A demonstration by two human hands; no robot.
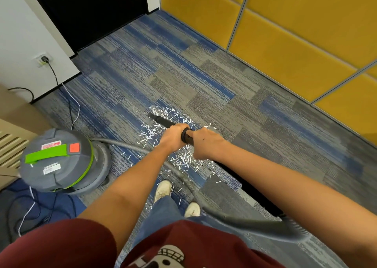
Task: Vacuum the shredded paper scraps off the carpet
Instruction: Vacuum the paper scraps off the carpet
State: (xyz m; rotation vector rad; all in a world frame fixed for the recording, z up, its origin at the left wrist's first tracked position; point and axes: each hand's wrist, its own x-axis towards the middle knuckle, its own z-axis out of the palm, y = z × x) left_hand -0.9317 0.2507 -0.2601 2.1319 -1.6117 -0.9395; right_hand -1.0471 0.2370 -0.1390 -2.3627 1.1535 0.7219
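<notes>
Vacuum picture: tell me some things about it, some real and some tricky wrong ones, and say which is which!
1. The left hand and the right hand both grip the black tube. True.
2. The carpet has no paper scraps on it. False: lots of white scraps lie around the tube and near the shoes.
3. The vacuum stands on the person's left side. True.
4. The vacuum's handle is red. False: it is green.
5. A plug sits in the wall socket. True.
</notes>
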